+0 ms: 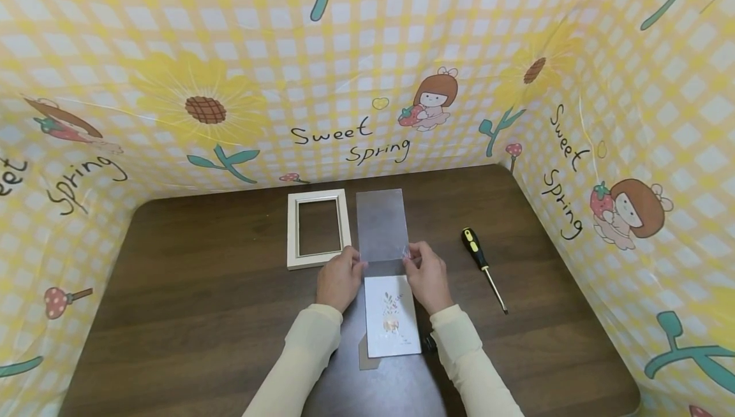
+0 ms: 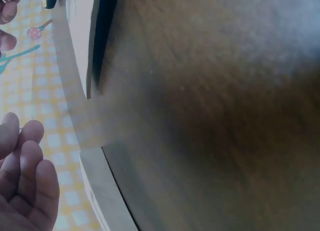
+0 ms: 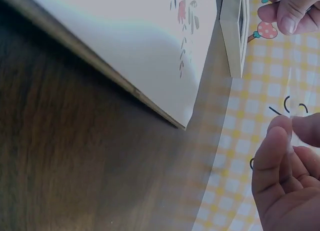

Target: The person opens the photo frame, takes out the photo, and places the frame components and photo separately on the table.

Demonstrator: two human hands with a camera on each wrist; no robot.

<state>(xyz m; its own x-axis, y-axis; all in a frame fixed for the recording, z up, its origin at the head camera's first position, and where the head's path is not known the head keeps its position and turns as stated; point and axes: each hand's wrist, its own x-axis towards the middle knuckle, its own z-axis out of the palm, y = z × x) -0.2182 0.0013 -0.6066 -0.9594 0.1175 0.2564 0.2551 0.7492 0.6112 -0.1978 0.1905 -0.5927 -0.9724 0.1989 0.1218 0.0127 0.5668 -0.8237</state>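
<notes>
Both hands hold a clear rectangular sheet [image 1: 381, 226] by its two near corners, raised over the table. My left hand [image 1: 337, 278] pinches the left corner between thumb and fingers; in the left wrist view the left hand [image 2: 30, 176] shows its fingertips together. At the right corner my right hand [image 1: 427, 278] pinches likewise, and the right wrist view shows the right hand [image 3: 287, 176] with the thin sheet edge between thumb and finger. Just below the sheet lies a white backing board [image 1: 393, 318] with a printed plant picture, between the forearms. An empty cream picture frame [image 1: 293, 232] lies beside the left hand.
A black and yellow screwdriver [image 1: 475, 251] lies right of the right hand. A brown piece [image 1: 367, 356] sticks out under the board's lower left. The brown wooden table [image 1: 201, 289] is bordered by a yellow checked cloth [image 1: 258, 53] at the back and sides.
</notes>
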